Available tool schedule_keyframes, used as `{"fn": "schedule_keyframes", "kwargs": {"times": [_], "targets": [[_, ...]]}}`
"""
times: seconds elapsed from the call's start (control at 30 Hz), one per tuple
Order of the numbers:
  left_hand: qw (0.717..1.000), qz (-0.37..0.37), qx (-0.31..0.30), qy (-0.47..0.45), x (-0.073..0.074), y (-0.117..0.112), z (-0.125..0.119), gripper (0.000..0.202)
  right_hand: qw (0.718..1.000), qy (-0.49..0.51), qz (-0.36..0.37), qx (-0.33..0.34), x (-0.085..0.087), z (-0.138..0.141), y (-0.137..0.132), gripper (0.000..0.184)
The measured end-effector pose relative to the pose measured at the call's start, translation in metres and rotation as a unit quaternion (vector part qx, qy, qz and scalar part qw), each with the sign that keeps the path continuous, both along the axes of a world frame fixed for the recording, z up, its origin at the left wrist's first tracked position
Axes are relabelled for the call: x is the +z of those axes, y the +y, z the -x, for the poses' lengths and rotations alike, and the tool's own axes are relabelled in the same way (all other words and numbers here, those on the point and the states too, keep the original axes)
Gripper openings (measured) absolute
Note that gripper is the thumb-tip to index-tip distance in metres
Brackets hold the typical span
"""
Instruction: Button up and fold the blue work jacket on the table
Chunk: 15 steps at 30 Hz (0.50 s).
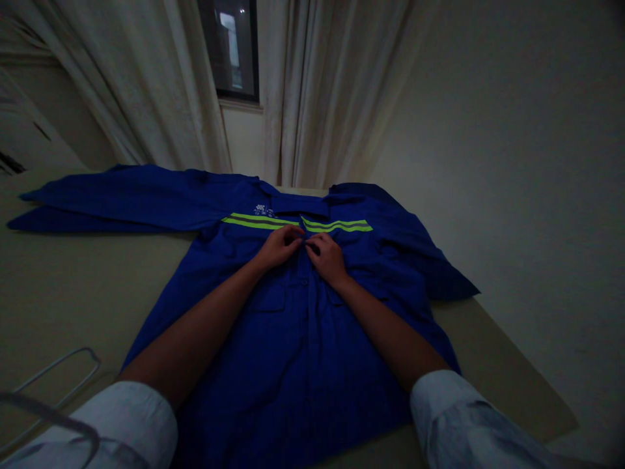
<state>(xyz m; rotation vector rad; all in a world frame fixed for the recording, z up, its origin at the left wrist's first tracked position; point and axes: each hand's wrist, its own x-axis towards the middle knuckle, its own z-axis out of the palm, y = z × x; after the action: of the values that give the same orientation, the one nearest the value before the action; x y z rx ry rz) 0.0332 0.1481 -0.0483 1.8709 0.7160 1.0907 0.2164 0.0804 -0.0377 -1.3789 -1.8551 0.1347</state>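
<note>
Item: one blue work shirt [297, 339], long-sleeved, lying front up and spread on a beige surface [73, 293], collar toward the far edge and hem running past the near edge of the view. Two yellow-green reflective stripes [336, 226] cross the chest, and a small white printed mark [266, 210] sits above the stripe on the left of the view. A pocket flap [271, 296] shows below the left hand. Left hand [279, 247]: closed, fingers curled on the shirt front just below the collar, beside the button strip. Right hand [326, 257]: closed on the same strip, its fingers touching those of the left hand, so the exact hold is partly hidden. Both forearms lie over the shirt body, with rolled pale shirt cuffs [463, 423] at the bottom of the view. One shirt sleeve [112, 198] stretches flat toward the left edge of the surface; the other sleeve [420, 251] lies out to the right, reaching the right edge. One white wire hanger [53, 371] lies near the near left corner of the surface, apart from the shirt. Beyond the far edge: cream curtains [146, 85] and a dark window [229, 45].
</note>
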Motion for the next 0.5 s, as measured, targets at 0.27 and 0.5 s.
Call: {"fn": "schedule_keyframes", "kwargs": {"times": [0.27,0.5], "targets": [[0.993,0.100,-0.037,-0.058,-0.008,0.014,0.001,0.050,1.000,-0.008,-0.003,-0.013,0.004,0.002,-0.004,0.013],[0.992,0.104,-0.057,-0.043,-0.011,0.018,0.004,0.047,1.000,-0.006,0.013,-0.013,0.004,0.002,-0.005,0.013]]}}
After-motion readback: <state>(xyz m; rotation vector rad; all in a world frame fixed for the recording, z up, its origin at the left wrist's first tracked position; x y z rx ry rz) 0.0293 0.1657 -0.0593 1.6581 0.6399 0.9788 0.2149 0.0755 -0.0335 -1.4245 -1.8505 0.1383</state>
